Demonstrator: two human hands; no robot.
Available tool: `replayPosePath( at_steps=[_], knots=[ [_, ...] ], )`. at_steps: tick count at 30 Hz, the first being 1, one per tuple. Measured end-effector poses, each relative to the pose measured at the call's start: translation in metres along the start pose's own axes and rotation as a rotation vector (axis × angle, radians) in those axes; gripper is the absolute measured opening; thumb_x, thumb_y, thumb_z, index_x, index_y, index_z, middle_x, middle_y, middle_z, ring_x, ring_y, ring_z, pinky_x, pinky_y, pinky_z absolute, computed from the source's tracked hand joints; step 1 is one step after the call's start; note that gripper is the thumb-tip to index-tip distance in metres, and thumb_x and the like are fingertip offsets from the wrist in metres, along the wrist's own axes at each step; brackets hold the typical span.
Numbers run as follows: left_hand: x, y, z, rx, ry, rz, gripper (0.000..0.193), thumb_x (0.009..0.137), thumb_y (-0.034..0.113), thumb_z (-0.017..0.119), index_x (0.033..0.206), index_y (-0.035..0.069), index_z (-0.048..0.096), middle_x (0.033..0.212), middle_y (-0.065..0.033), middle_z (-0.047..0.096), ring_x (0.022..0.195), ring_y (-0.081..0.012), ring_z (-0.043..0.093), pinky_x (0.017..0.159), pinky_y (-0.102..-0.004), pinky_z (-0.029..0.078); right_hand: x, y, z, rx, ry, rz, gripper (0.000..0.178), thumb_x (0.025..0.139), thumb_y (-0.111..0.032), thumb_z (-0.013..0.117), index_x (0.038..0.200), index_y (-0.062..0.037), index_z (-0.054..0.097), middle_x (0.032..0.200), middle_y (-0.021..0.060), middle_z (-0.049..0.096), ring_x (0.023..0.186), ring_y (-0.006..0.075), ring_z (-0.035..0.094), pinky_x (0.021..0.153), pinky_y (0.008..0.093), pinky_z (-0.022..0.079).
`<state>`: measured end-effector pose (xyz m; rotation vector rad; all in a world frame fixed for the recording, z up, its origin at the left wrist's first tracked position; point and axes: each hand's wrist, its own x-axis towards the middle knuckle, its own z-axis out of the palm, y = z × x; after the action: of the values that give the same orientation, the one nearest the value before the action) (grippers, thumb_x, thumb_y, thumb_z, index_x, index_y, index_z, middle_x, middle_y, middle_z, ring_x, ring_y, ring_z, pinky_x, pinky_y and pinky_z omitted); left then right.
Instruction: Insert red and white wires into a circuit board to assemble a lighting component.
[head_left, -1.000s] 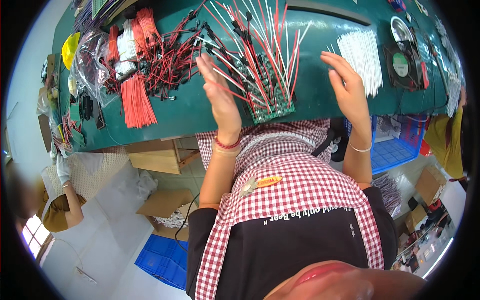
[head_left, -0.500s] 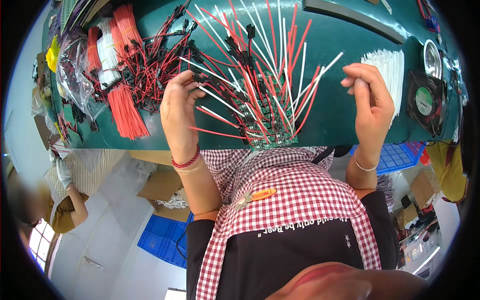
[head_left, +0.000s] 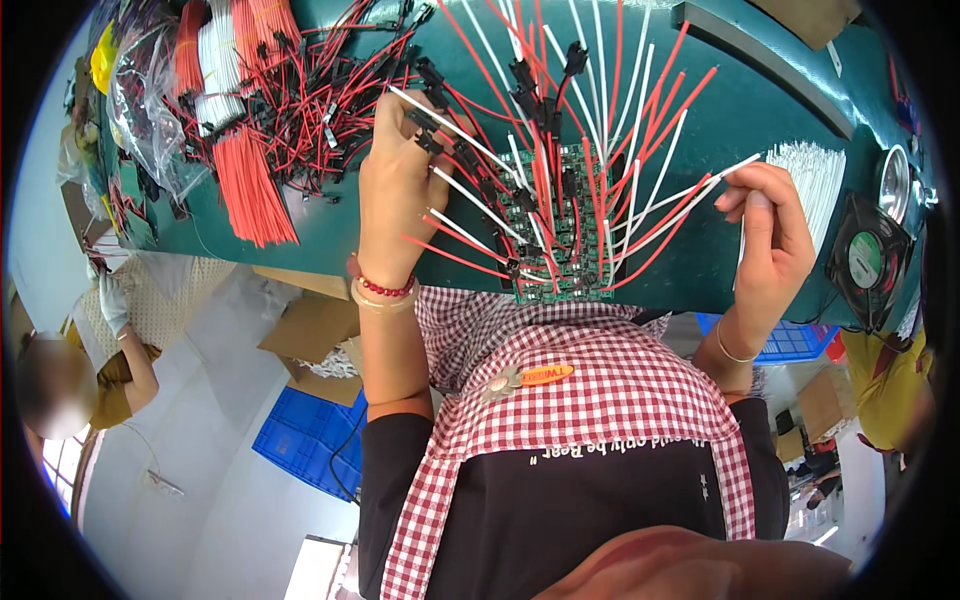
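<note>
Green circuit boards (head_left: pixel 565 270) lie in a block at the table's near edge, with red and white wires and black plug connectors (head_left: pixel 525 90) fanning up from them. My left hand (head_left: pixel 395 200) is at the left side of this fan, fingers curled in among black connectors and wire ends. What sits between its fingertips is hidden. My right hand (head_left: pixel 775 225) is to the right of the boards, thumb and forefinger closed at the tip of a white wire (head_left: pixel 690 193) that slants up from the boards.
Left lie bundles of red wires (head_left: pixel 255 190), white wires (head_left: pixel 218 75) and a heap of red-black connector leads (head_left: pixel 330 110). On the right are a white wire bundle (head_left: pixel 810 190), a black fan (head_left: pixel 865 255) and a metal dish (head_left: pixel 893 180). A dark bar (head_left: pixel 770 70) lies behind.
My right hand has come to the end of a white wire and closed on it. My left hand's fingers have curled in further among the connectors. The whole view has shifted slightly.
</note>
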<state>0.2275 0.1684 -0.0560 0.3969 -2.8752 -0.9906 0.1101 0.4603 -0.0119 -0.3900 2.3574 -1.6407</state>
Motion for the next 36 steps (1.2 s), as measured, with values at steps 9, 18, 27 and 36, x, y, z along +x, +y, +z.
replayPosePath(
  at_steps=[9,18,27,36],
  knots=[
    [0.011,0.004,-0.015,0.289,0.078,0.135,0.021,0.076,-0.001,0.064,0.096,0.007,0.062,0.111,-0.0045,0.06,0.074,-0.0289,0.065,0.058,-0.0387,0.053,0.001,-0.002,0.001,0.012,0.037,0.004,0.018,0.097,0.004,0.048,0.101,0.0035,0.066,0.097,0.0088,0.065,0.078,0.0111,0.06,0.068,0.0212,0.045],
    [0.014,-0.008,-0.041,0.215,0.161,0.152,0.023,0.082,-0.007,0.061,0.102,0.003,0.066,0.102,-0.0096,0.06,0.082,-0.0238,0.064,0.071,-0.0321,0.051,-0.002,-0.006,0.003,0.011,0.087,-0.051,0.019,0.098,0.002,0.05,0.106,0.0055,0.066,0.098,0.011,0.067,0.08,0.0117,0.061,0.071,0.0218,0.048],
    [-0.022,-0.02,-0.078,0.126,0.297,0.032,0.016,0.088,-0.002,0.063,0.101,0.006,0.071,0.101,-0.004,0.054,0.075,-0.0094,0.054,0.066,-0.0251,0.046,-0.02,-0.004,-0.015,-0.101,0.207,-0.173,0.019,0.097,0.003,0.05,0.106,0.0073,0.066,0.096,0.013,0.068,0.077,0.0131,0.063,0.068,0.0233,0.049],
    [-0.09,0.058,-0.074,-0.121,-0.038,0.143,0.032,0.06,-0.01,0.066,0.088,0.005,0.07,0.085,-0.0102,0.054,0.069,-0.0201,0.056,0.055,-0.0304,0.046,-0.058,-0.033,-0.012,-0.214,-0.33,-0.669,0.027,0.076,-0.009,0.076,0.099,0.0062,0.071,0.077,0.0118,0.063,0.062,0.02,0.056,0.05,0.031,0.042]
  ],
)
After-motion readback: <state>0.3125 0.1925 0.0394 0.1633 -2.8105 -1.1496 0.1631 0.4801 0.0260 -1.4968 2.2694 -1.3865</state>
